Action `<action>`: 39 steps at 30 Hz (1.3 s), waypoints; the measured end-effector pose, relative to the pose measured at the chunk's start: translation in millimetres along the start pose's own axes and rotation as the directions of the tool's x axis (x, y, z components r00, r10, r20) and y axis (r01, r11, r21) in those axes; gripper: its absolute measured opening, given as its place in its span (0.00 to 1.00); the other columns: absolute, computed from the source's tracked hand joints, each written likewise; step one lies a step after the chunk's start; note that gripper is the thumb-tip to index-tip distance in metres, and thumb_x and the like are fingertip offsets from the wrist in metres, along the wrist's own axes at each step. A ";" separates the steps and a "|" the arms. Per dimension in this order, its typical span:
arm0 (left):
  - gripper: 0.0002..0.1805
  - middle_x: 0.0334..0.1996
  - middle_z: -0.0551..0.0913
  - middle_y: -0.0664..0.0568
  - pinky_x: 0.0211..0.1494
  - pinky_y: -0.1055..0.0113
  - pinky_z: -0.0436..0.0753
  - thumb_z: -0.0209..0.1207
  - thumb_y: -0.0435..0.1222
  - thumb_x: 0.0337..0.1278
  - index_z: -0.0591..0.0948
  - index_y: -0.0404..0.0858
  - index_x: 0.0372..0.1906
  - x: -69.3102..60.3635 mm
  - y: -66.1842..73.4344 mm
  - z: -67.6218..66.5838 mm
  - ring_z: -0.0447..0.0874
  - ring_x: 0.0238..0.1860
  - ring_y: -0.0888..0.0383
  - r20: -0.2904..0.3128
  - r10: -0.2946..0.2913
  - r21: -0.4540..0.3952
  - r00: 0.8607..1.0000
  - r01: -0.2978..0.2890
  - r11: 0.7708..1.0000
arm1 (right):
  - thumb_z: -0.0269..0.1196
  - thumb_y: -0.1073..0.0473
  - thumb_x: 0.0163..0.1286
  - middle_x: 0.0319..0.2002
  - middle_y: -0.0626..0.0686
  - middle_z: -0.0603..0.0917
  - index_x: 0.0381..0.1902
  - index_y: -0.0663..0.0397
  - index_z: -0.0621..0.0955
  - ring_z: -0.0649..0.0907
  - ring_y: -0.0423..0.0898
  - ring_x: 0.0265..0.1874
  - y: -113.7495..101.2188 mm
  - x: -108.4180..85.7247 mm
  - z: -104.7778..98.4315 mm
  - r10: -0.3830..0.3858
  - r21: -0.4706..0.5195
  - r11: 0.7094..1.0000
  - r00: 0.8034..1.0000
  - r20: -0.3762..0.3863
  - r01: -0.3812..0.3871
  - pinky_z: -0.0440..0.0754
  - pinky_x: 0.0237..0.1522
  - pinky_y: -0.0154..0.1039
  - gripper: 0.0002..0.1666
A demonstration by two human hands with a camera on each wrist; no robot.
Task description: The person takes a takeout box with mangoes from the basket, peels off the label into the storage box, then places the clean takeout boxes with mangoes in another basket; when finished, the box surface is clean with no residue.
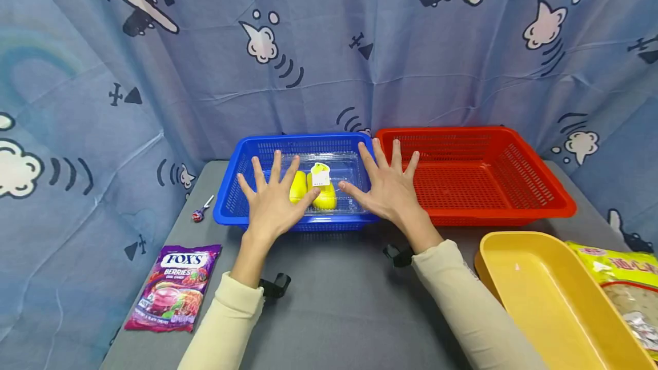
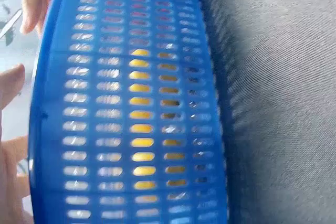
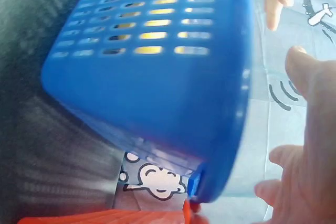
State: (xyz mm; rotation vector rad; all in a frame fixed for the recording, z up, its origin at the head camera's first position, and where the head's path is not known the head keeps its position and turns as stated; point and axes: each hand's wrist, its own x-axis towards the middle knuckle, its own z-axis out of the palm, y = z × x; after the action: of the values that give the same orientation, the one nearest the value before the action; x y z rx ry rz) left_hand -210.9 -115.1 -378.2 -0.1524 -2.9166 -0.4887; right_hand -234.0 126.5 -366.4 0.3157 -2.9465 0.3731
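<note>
Both hands are spread with straight fingers above the blue basket (image 1: pixel 303 226). Over its left part is the left hand (image 1: pixel 272 201); the right hand (image 1: pixel 388 187) is over its right end, beside the red basket. Neither hand holds anything. Inside the blue basket lies a clear plastic box (image 1: pixel 349 173) with yellow items (image 1: pixel 325 198) and a white label (image 1: pixel 320 175). In the left wrist view the slotted side of the blue basket (image 2: pixel 52 129) fills the middle, with the left hand (image 2: pixel 11 171) at the left edge. The right hand (image 3: pixel 315 135) shows beside the basket's rim in the right wrist view.
The red basket (image 1: pixel 462 213) stands right of the blue one. A yellow tray (image 1: pixel 555 290) and a yellow-green food packet (image 1: pixel 627 278) are at the right. At the left lie a lollipop (image 1: pixel 197 215) and a purple candy bag (image 1: pixel 175 290). A patterned curtain (image 1: pixel 319 44) hangs behind.
</note>
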 end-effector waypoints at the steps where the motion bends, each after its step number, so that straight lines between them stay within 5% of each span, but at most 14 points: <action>1: 0.48 0.84 0.40 0.48 0.74 0.25 0.24 0.42 0.74 0.61 0.53 0.60 0.82 0.0 -2.1 -2.2 0.24 0.81 0.31 -0.007 0.000 -0.015 1.000 0.000 1.000 | 0.50 0.21 0.64 0.84 0.58 0.46 0.84 0.39 0.47 0.40 0.70 0.81 -0.3 1.3 -0.9 -0.005 0.011 1.000 1.000 0.011 0.004 0.26 0.72 0.76 0.59; 11: 0.41 0.83 0.51 0.45 0.77 0.28 0.29 0.54 0.64 0.65 0.64 0.55 0.79 -4.5 -43.3 -15.2 0.35 0.83 0.34 -0.121 -0.013 -0.161 0.993 -0.007 0.987 | 0.58 0.28 0.66 0.76 0.61 0.68 0.79 0.47 0.63 0.60 0.67 0.76 -2.1 9.4 -8.4 -0.048 0.065 0.997 0.983 0.175 0.037 0.41 0.75 0.75 0.51; 20: 0.37 0.80 0.58 0.41 0.77 0.26 0.34 0.60 0.57 0.65 0.69 0.49 0.76 -13.5 -85.8 -10.1 0.43 0.81 0.31 -0.157 -0.118 -0.200 0.981 0.086 0.976 | 0.61 0.32 0.67 0.69 0.63 0.76 0.75 0.53 0.70 0.64 0.66 0.73 -5.1 14.3 -4.6 -0.060 0.016 0.998 0.974 0.218 0.057 0.43 0.76 0.74 0.47; 32: 0.38 0.77 0.66 0.40 0.76 0.25 0.40 0.57 0.57 0.67 0.68 0.45 0.76 -19.6 -130.9 -10.2 0.51 0.80 0.33 -0.115 -0.201 -0.255 0.973 0.166 0.952 | 0.60 0.35 0.69 0.69 0.62 0.76 0.74 0.52 0.71 0.64 0.65 0.74 -7.8 17.8 -0.7 -0.106 0.046 0.994 0.967 0.230 0.098 0.40 0.75 0.76 0.43; 39: 0.36 0.75 0.68 0.37 0.73 0.32 0.65 0.55 0.57 0.70 0.65 0.54 0.78 -18.1 -140.9 -7.5 0.66 0.73 0.31 -0.039 -0.185 -0.390 0.982 0.155 0.908 | 0.62 0.37 0.69 0.73 0.60 0.73 0.75 0.49 0.70 0.60 0.65 0.77 -6.6 18.8 -4.2 -0.141 0.107 0.987 0.953 0.268 0.116 0.43 0.75 0.76 0.42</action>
State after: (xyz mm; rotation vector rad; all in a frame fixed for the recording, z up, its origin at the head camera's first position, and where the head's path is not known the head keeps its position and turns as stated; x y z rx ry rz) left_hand -210.3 -251.5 -418.8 0.0702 -2.7367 -1.0729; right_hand -250.1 117.8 -357.5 0.6157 -3.1596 0.4806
